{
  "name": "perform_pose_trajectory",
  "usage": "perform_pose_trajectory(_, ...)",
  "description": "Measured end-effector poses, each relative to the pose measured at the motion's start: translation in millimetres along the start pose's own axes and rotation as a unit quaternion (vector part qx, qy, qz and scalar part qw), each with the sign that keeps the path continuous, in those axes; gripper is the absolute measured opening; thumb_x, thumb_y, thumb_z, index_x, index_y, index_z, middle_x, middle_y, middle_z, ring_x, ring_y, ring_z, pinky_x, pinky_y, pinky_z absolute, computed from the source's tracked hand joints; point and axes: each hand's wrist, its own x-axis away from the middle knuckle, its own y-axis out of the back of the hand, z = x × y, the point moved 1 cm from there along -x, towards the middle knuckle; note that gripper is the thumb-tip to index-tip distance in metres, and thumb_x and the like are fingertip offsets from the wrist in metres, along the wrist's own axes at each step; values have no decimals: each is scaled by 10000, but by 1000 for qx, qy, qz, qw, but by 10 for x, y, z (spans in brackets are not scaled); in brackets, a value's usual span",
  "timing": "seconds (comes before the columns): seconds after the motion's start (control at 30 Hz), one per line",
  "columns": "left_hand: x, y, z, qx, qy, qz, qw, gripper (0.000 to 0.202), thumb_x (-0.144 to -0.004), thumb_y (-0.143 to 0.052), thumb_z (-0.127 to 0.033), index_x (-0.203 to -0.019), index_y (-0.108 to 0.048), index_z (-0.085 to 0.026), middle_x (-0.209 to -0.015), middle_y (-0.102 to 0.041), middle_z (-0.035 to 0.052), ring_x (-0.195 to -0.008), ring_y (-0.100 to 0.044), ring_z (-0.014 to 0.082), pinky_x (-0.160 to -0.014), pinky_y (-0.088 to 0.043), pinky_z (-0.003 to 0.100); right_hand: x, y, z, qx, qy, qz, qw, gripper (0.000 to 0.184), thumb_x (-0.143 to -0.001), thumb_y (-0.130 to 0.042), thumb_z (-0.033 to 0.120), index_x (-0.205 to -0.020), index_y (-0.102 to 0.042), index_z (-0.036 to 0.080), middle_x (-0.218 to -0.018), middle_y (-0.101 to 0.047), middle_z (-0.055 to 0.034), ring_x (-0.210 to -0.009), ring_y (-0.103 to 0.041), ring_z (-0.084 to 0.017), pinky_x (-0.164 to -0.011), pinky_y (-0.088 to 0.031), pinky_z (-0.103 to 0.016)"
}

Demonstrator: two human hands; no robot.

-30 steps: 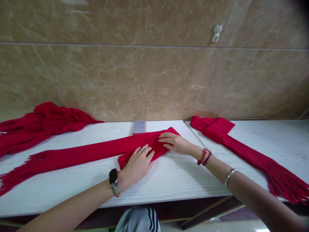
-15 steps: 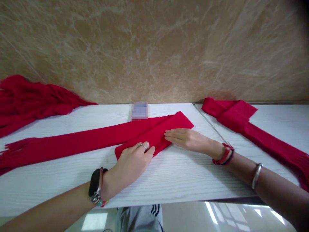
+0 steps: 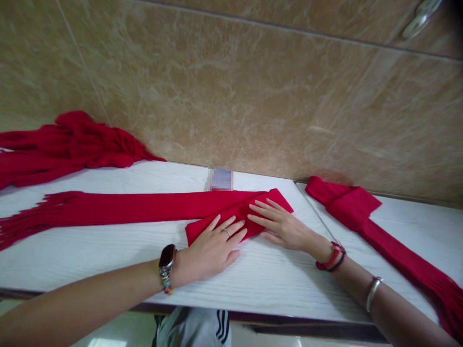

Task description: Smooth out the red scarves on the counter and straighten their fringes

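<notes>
A long red fringed scarf (image 3: 126, 208) lies across the white table (image 3: 275, 284), its right end folded back on itself. My left hand (image 3: 213, 248) lies flat and open on the near corner of the fold, a ring on one finger and a watch on the wrist. My right hand (image 3: 280, 225) rests flat beside it, fingers spread on the folded end, with red and black bracelets at the wrist. Neither hand grips the cloth.
A heap of red scarves (image 3: 68, 147) lies at the back left against the brown marble wall (image 3: 231, 96). Another red scarf (image 3: 372, 231) runs diagonally at the right toward the table's front edge. A seam (image 3: 314, 214) divides two tabletops.
The camera has swung and tilted. My left hand has spread out flat on the fold, and both hands now lie close together on the folded end.
</notes>
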Motion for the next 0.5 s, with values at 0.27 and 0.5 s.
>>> perform_pose_trajectory(0.27,31,148,-57,159,2,50,986,406,-920,-308,-312,-1295,-420,-206,-1367,-409,65,-1292,-299,208,-1047,-245,401,17,-94,-124,-33,-85,77,993,456,-925,-291,343,-1374,-281,261,-1438,-263,-58,-1339,-135,-232,-1060,-129,-547)
perform_pose_trajectory(0.5,-17,273,10,162,31,-39,986,355,-917,-323,-273,-1194,-520,-171,-1261,-527,57,-1177,-453,163,-1011,-311,295,35,-118,-184,12,-122,37,992,484,-922,-283,362,-1391,-240,252,-1460,-200,-63,-1346,-87,-249,-1059,-113,-557)
